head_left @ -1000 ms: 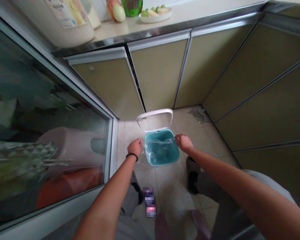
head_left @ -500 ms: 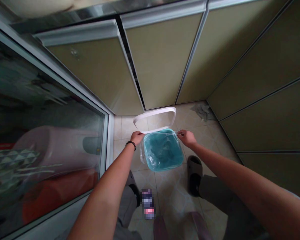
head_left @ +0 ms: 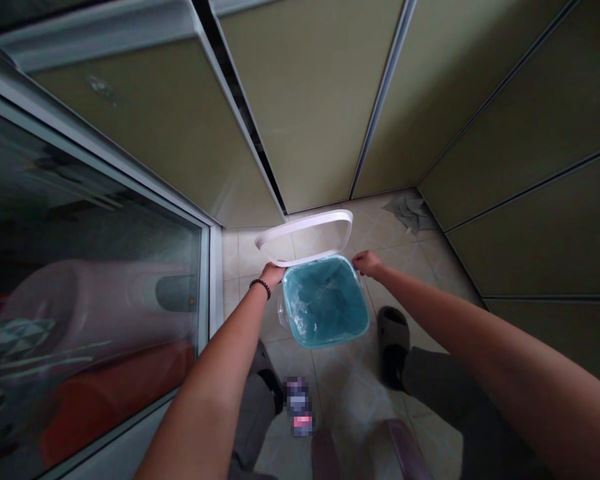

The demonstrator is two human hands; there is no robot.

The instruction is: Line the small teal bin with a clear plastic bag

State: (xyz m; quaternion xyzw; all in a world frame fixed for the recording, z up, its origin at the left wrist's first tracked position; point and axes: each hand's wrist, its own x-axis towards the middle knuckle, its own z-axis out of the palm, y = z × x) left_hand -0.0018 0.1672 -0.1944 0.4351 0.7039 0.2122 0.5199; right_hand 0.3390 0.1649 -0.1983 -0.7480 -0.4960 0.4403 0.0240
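A teal trash bin (head_left: 330, 340) stands on the tiled floor between my feet, lined with a clear plastic bag (head_left: 320, 303). Some of the bag hangs outside the bin on its left side. A white ring-shaped rim (head_left: 307, 227) is tilted up behind the bin's back edge. My left hand (head_left: 271, 274), with a dark bead bracelet at the wrist, is closed on the bag at the back left corner; its fingertips are partly hidden by the rim. At the back right corner my right hand (head_left: 366, 263) pinches the bag's edge, close to the bin's lip.
Cabinet doors (head_left: 320, 107) rise behind the bin and along the right. A framed glass door (head_left: 105, 280) stands at left. A grey cloth (head_left: 409, 211) lies in the floor corner. My slippered foot (head_left: 394, 347) is right of the bin; pinkish legs of a seat (head_left: 407, 450) show below.
My right hand has come down and in against the bin's back right corner, and the bag there is now over the lip. The view has tipped downward slightly.
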